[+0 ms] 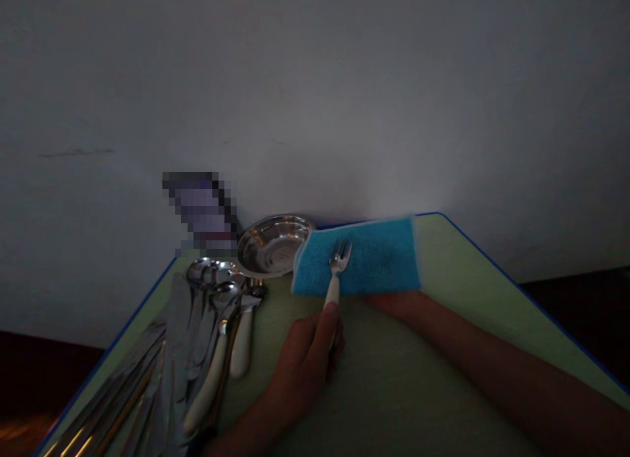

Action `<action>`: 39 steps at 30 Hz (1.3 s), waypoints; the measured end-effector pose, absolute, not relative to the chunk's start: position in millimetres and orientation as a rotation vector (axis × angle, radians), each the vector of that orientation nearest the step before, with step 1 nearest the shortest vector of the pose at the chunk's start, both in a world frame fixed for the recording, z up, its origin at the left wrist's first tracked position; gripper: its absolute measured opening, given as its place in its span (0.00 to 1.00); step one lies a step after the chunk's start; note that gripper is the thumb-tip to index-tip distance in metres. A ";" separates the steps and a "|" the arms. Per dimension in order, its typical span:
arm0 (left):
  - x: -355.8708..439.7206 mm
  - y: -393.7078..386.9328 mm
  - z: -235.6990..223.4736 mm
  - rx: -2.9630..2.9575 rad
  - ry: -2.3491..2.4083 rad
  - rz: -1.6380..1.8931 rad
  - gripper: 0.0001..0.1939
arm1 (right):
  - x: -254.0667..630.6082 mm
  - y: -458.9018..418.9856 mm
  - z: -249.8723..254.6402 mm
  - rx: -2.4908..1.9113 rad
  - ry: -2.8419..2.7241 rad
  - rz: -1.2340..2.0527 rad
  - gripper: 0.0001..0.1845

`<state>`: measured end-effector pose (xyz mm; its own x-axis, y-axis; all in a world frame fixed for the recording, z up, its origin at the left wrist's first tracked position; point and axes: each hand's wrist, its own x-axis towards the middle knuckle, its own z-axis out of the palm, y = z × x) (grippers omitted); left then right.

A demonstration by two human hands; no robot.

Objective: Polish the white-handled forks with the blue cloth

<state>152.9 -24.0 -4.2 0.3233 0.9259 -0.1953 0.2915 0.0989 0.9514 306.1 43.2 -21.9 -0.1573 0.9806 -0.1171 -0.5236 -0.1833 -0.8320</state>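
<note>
My left hand [308, 348] is closed around the white handle of a fork [338, 257], with its metal tines pointing away from me. Behind the tines is a blue cloth [377, 257] with pale edges. My right hand [396, 303] holds the cloth from beneath; its fingers are hidden under the fabric. Whether the fork's head touches the cloth or hovers just above it, I cannot tell. Left of the cloth stands a shiny metal bowl [275, 247], its right rim partly covered by the cloth.
On the left of the green table [384, 391] lies a pile of cutlery, with spoons [226, 296] and several knives [170, 339]. A blurred-out phone-like object [201, 211] leans near the wall [315, 102]. The table has a blue edge.
</note>
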 end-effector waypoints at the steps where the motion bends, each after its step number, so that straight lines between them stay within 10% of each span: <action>1: 152.9 -24.6 -3.2 1.479 1.207 0.665 0.25 | 305.2 42.7 -21.3 -0.805 -0.768 1.652 0.17; 39: 152.9 -23.6 0.4 1.510 1.173 0.660 0.22 | 298.4 39.4 -24.2 -0.810 -0.755 1.754 0.12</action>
<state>152.9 -23.6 0.4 0.3635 0.9156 -0.1720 0.3284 0.0468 0.9434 298.4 39.4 -24.2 -0.2566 0.9513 -0.1711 -0.5297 -0.2865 -0.7984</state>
